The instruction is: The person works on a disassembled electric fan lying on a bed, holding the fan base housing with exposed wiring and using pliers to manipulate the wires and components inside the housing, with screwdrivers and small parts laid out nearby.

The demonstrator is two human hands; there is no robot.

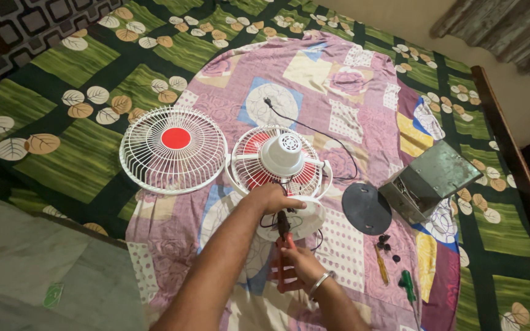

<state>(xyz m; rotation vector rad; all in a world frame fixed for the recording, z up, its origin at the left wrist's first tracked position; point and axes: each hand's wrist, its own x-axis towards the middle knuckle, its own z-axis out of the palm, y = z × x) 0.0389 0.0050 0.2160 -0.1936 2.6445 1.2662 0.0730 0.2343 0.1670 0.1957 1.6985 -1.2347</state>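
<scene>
- Gripping the white base (299, 216) of a small table fan (280, 165), the left hand (271, 197) was closed around its upper edge, fingers curled over it.
- The right hand (299, 263), with a metal bangle at the wrist, was clenched around red-handled pliers (283, 242), whose dark nose pointed up at the base, just under the left hand.
- The fan lay face down on a patchwork cloth (363, 122) spread over the bed (81, 147), its white motor housing and rear grille upward, red blades showing through the wires.
- The detached front grille (173, 149), white with a red centre disc, lay flat just beside the fan, on its left in the view.
- The black power cord (314, 132) trailed away from the fan across the cloth.
- A dark round plate (366, 208) lay beside the base, with a grey metal box (430, 181) next to it.
- Small dark parts (384, 241), a yellow-handled screwdriver (380, 263) and a green-handled one (407, 286) lay near the right hand.
</scene>
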